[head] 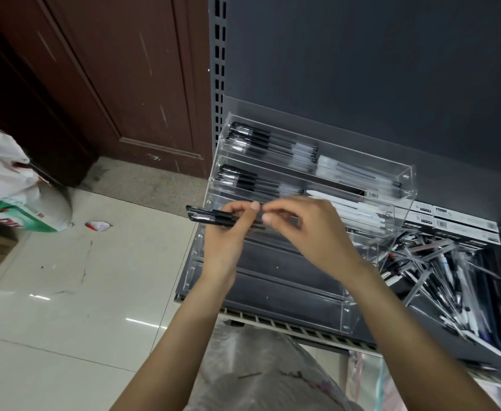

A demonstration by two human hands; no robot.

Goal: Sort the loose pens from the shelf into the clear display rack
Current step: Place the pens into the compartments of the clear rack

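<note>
On the far left, a white plastic bag [9, 185] with green print slumps on the tiled floor [74, 292] in front of a brown wooden door [101, 78], with a scrap of wrapper [98, 225] lying near it; all of this is well apart from the work and blocks nothing. Moving right, the left hand [228, 235] is curled around a small bundle of black pens [213, 218], their capped ends sticking out to the left, held just in front of the clear display rack [403, 185]. The right hand [311, 229] meets it at the same bundle, fingertips pinching the pens as if to square them up, though its palm hides exactly how many it grips. Behind the hands, the rack's top two tiers already hold rows of black pens and some pale ones, and a third tier holds white pens on its right side; the lower tiers look bare, so the job appears perhaps partly done. Further right, a large tangled pile of loose pens [438, 277] is left on the dark shelf [273, 292], beside flat boxes [462, 223] with barcode labels, so much sorting remains. The rack's low front lips and the hands' own crowding at the tier are the likely snags.
</note>
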